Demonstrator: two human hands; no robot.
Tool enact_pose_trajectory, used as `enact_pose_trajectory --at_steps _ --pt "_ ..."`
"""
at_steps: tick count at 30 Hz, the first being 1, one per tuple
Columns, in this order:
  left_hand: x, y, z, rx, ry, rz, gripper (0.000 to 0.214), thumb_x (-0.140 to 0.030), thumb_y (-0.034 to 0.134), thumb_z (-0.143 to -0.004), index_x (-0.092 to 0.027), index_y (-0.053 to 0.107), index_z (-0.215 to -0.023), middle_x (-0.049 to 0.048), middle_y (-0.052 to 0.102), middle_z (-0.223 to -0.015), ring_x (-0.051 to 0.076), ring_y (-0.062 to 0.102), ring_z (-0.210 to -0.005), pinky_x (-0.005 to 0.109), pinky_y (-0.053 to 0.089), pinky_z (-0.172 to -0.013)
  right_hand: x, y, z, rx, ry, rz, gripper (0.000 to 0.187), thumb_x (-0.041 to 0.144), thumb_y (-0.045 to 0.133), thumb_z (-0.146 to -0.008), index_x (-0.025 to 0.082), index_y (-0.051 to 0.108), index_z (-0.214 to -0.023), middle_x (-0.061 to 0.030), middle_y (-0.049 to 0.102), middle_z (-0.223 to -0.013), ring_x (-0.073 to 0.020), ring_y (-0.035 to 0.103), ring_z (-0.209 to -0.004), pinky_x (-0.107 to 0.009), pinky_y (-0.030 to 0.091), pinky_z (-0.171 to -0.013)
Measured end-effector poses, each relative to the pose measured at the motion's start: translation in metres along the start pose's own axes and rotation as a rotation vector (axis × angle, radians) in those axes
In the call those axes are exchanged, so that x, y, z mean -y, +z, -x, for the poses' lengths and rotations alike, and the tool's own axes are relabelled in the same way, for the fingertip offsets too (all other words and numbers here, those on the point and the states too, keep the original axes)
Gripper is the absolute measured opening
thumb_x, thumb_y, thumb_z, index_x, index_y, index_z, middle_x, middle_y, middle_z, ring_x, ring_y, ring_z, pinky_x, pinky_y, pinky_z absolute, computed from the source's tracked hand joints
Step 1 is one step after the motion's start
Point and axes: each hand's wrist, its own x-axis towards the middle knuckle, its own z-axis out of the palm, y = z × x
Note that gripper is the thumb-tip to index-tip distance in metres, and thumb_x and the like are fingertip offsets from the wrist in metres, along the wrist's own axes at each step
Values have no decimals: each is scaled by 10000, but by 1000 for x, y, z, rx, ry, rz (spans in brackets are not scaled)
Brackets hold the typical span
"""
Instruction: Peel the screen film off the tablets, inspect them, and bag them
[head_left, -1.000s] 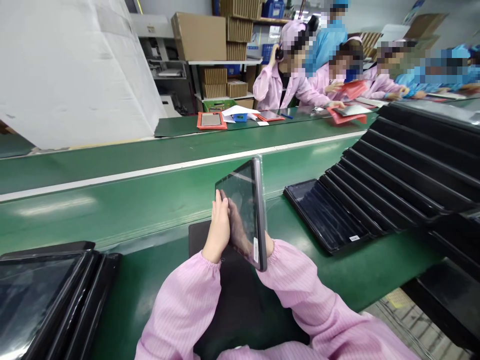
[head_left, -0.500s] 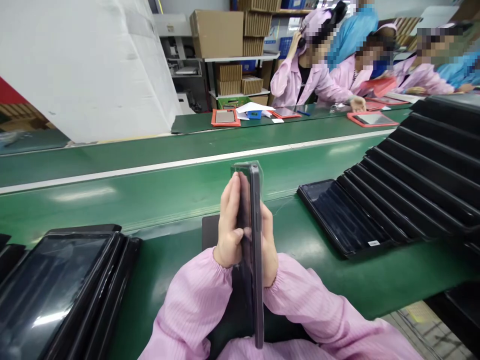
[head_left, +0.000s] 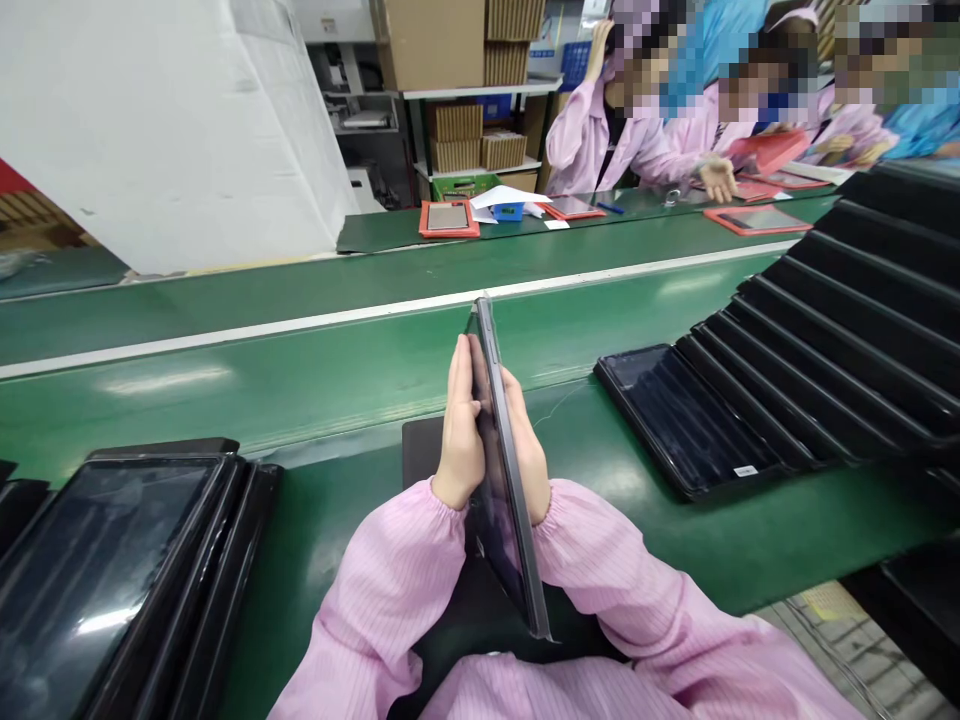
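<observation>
Between my palms a tablet [head_left: 504, 440] stands on edge, its dark glossy screen turned left and its narrow grey side toward me. Clear film sticks out past its far corner. My left hand [head_left: 461, 435] lies flat against the screen with fingers straight. Pressed to the back is my right hand [head_left: 526, 450], partly hidden by the tablet. Below, a black flat case or pad [head_left: 424, 450] lies on the green bench [head_left: 337, 540], largely covered by my arms and the tablet.
Stacked black tablets in cases [head_left: 142, 530] lie at the left. A long overlapping row of black cases [head_left: 817, 350] leans at the right, its front tablet [head_left: 682, 415] screen up. Across the green divider [head_left: 300, 365], people in pink sit by red-framed tablets [head_left: 757, 219].
The tablet has tilted, its near end swinging right and rising away from my body. My hands moved slightly up with it. Across the bench, a co-worker's hand has turned palm open.
</observation>
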Motion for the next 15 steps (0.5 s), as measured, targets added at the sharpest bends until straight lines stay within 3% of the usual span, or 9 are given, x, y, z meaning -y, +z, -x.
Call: enact_pose_trajectory --at_steps 9,15 --pt "0 1 1 0 -39 25 645 -208 346 -892 -281 401 -1530 -111 324 -1637 171 158 -1558 279 177 -1273 2 0 -1 6 -4 16 409 349 397 -1022 254 488 -1410 -53 506 -1498 -197 479 -1395 -369 406 -1178" --pt "-4 2 2 -20 -89 46 663 -351 388 -886 -311 362 -1548 -112 343 -1626 222 199 -1552 300 216 -1269 3 0 2 19 -9 11 414 446 414 -1021 278 484 -1393 -41 484 -1521 -216 461 -1409 -398 382 -1196"
